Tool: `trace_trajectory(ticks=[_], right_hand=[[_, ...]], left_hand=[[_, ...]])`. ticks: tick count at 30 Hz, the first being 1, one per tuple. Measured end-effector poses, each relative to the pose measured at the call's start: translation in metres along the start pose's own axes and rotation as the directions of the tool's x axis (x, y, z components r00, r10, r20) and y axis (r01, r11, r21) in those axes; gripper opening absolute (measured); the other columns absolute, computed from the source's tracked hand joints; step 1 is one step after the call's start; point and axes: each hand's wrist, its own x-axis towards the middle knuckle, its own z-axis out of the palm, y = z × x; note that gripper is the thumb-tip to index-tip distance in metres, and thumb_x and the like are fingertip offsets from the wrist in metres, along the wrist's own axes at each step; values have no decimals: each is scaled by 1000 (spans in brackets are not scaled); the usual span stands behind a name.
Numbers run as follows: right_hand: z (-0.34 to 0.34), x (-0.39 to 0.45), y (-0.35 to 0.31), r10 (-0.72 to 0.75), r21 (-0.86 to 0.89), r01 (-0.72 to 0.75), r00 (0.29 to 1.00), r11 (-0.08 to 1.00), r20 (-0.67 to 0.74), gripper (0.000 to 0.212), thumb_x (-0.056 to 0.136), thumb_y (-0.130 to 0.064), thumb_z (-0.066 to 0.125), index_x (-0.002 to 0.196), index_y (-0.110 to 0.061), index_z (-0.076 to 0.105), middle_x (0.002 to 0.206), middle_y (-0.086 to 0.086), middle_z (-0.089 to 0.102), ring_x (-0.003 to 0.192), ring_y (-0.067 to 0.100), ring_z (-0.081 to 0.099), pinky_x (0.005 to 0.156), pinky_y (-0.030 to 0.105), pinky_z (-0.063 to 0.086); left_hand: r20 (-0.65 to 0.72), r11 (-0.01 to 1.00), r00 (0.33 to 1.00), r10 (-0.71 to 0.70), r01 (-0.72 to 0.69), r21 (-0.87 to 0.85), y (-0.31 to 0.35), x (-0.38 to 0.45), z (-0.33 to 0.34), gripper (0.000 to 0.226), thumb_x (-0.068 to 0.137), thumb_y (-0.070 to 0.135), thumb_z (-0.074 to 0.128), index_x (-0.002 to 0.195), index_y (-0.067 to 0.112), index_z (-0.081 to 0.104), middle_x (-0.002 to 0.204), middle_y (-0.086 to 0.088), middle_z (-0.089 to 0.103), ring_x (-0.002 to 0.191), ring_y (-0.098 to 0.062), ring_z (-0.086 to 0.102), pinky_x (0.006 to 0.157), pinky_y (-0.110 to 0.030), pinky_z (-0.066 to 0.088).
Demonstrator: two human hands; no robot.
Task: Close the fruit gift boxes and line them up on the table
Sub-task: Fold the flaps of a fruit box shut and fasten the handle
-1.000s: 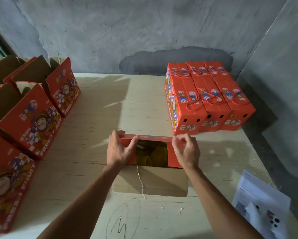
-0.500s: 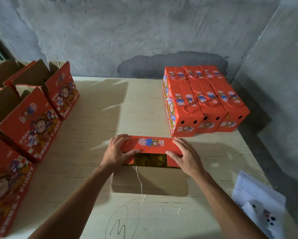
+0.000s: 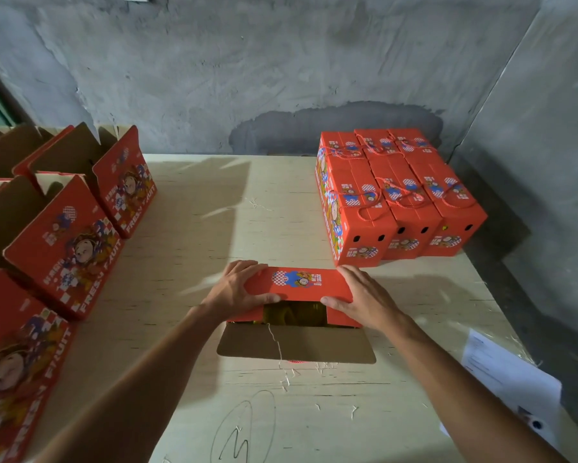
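A red fruit gift box (image 3: pixel 297 282) stands in the middle of the wooden table (image 3: pixel 247 208). Its far top flap is folded down flat; yellow fruit (image 3: pixel 291 312) shows through the gap behind it. The near brown flap (image 3: pixel 297 345) lies open toward me with a thin string across it. My left hand (image 3: pixel 237 290) presses the flap's left end with straight fingers, thumb along its near edge. My right hand (image 3: pixel 364 299) presses the right end the same way. Several closed red boxes (image 3: pixel 398 195) with rope handles sit lined up at the back right.
Several open red boxes (image 3: pixel 64 242) with raised flaps stand along the left edge. A white paper sheet (image 3: pixel 508 379) lies at the table's right front corner. A grey concrete wall runs behind, and a pen scribble marks the near tabletop.
The far top flap went from upright, pinched at both ends, to folded flat over the box. My hands now lie flat on it. The view has shifted slightly.
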Motion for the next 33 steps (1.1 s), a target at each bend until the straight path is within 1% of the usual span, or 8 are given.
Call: trace_trajectory(ticks=[4,7,11,14,17,22,27,33], right_hand=[[-3,8,-6,-19,-90,23,999,996,42,111,80,-91,45,158,-15,25,156,-3,33,136,20,44,101,41,50],[-5,12,-7,-17,-93,24,997,995,72,113,81,-87,48,160,-11,23,158,1,34,138,21,44,106,41,48],[-5,14,-11,-38,-147,41,999,988,19,106,83,-81,51,155,-6,35,150,5,47,132,23,52,104,38,48],[0,12,-13,-44,-171,36,998,985,-40,98,87,-77,48,153,-6,41,147,5,51,128,20,55,100,35,50],[-1,13,-15,-54,-209,44,998,977,-45,90,89,-75,47,152,-11,43,143,4,49,123,21,56,92,37,54],[3,7,-18,-56,-250,42,997,967,-50,83,89,-75,47,152,-20,45,133,5,49,114,24,59,81,41,58],[3,6,-20,-38,-281,30,999,959,-21,81,93,-74,42,155,-21,37,139,7,43,117,27,55,82,41,58],[7,1,-25,-67,-240,69,998,968,17,76,100,-65,43,162,-26,23,165,1,21,134,33,44,98,49,53]], left_hand=[[-27,995,998,53,-51,84,2,0,4,107,64,96,57,149,32,50,146,7,49,139,-15,31,115,-42,35],[-25,977,996,81,-75,198,5,4,1,99,72,90,56,151,31,48,146,7,50,139,-15,32,114,-39,35],[-14,945,995,94,-85,316,11,5,0,89,80,85,50,150,29,49,143,5,54,137,-19,41,110,-39,40],[-59,962,994,94,-75,261,12,3,2,85,80,83,49,145,28,55,137,3,58,134,-22,45,106,-40,44],[-2,979,999,38,-37,201,14,6,-1,86,78,85,47,149,36,49,140,4,51,138,-21,35,108,-43,44],[24,962,999,34,-39,270,14,2,4,83,81,83,37,153,42,42,142,0,46,140,-23,31,103,-48,49],[65,954,998,28,-46,297,20,1,1,75,86,80,34,154,47,38,146,-3,40,139,-26,27,103,-50,49],[-2,983,994,112,-110,150,16,-11,11,55,97,57,57,150,48,45,160,-1,35,151,-23,19,116,-47,39]])
